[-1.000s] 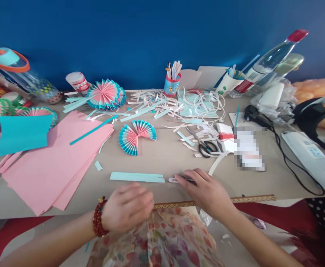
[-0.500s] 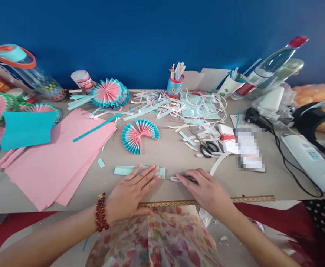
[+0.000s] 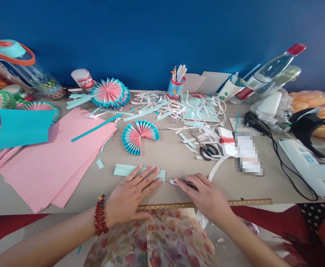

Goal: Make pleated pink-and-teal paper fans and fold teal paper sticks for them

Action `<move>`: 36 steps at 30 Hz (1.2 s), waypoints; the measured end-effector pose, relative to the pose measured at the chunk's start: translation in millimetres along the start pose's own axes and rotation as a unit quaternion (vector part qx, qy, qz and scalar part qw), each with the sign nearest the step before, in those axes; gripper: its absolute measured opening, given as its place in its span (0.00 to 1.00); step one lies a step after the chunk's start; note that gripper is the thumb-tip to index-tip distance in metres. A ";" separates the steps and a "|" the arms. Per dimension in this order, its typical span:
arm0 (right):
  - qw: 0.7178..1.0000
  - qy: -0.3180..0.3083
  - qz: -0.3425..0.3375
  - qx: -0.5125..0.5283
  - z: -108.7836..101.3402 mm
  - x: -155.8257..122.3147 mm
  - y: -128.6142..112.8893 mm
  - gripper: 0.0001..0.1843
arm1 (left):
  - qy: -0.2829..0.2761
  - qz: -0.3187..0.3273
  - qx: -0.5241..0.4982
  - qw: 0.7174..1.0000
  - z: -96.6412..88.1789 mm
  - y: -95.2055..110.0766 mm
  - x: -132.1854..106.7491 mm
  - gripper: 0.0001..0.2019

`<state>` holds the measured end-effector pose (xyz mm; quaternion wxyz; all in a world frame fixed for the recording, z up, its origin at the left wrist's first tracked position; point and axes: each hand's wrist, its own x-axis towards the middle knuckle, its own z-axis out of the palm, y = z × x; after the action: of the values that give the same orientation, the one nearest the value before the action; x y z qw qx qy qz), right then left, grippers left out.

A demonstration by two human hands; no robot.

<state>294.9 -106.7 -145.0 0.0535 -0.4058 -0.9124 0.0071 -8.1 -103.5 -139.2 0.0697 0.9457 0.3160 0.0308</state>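
My left hand (image 3: 131,194) lies flat with its fingers stretched out on a pale blue paper strip (image 3: 123,170) near the table's front edge. A red bead bracelet (image 3: 99,215) circles that wrist. My right hand (image 3: 207,194) rests just right of the strip, its fingers closed on a small white-tipped tool (image 3: 175,181) that lies along the table and points at the strip's right end. A half-open pink and blue pleated paper fan (image 3: 139,135) lies behind the strip.
A stack of pink paper sheets (image 3: 53,159) with a blue sheet (image 3: 22,128) fills the left. Finished fans (image 3: 111,92), paper scraps (image 3: 162,105), scissors (image 3: 205,148), a pen cup (image 3: 175,85), bottles (image 3: 271,68) and a power strip (image 3: 309,163) crowd the back and right.
My left hand came up from the table's edge and pressed flat onto the pale blue strip. My right hand stayed with the small tool, shifting only slightly.
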 end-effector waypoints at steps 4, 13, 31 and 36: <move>1.000 0.007 0.010 0.013 2.7 -3.9 -1.9 0.34 | 0.003 0.003 -0.001 1.000 0.0 -0.5 -0.6 0.47; 0.999 0.044 0.017 0.002 4.0 -3.2 -9.1 0.30 | -0.019 0.000 0.001 1.000 2.8 -0.7 -0.9 0.49; 0.997 0.063 0.039 -0.012 3.6 -1.2 -26.1 0.32 | -0.025 -0.007 0.004 1.000 3.6 -0.1 -1.8 0.51; 0.997 0.053 0.052 -0.015 3.2 0.5 -29.7 0.33 | -0.025 -0.007 0.000 1.000 4.4 0.7 -2.4 0.52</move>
<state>272.2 -126.1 -146.5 0.0954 -0.4537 -0.8857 -0.0252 -9.2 -106.0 -143.4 0.0772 0.9438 0.3213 0.0069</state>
